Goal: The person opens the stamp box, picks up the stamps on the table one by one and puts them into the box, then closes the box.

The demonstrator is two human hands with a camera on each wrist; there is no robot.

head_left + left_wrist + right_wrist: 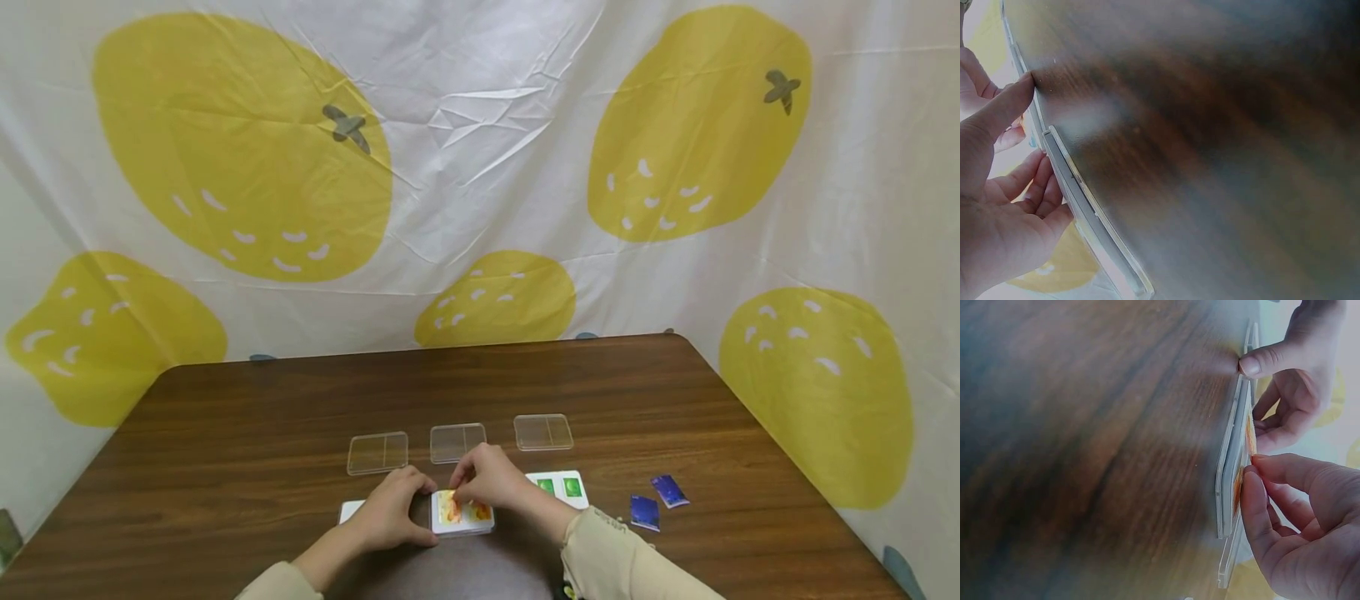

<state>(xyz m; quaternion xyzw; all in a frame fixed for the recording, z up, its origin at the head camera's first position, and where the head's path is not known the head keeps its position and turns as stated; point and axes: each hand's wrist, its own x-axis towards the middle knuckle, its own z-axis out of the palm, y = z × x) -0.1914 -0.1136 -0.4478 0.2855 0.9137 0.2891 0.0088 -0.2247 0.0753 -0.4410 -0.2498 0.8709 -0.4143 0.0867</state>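
A flat white case (452,528) bearing two yellow-orange pictures lies on the table between the hands. My left hand (392,510) braces its left side; the thumb touches the near edge, the index finger sits toward the far corner. Over the case, my right hand (491,481) pinches the edge of a yellow-orange picture piece (448,507) with thumb and index finger. The right wrist view shows those fingertips meeting close above the case (1229,487). A second white case (349,509) is mostly behind the left hand. Another, with green pictures (573,487), is partly behind the right forearm.
Three clear plastic lids (378,453), (458,443), (543,432) lie in a row beyond the cases. Two small blue packets (645,512), (670,492) lie to the right on the brown wooden table (262,417). A lemon-print curtain (487,183) hangs behind.
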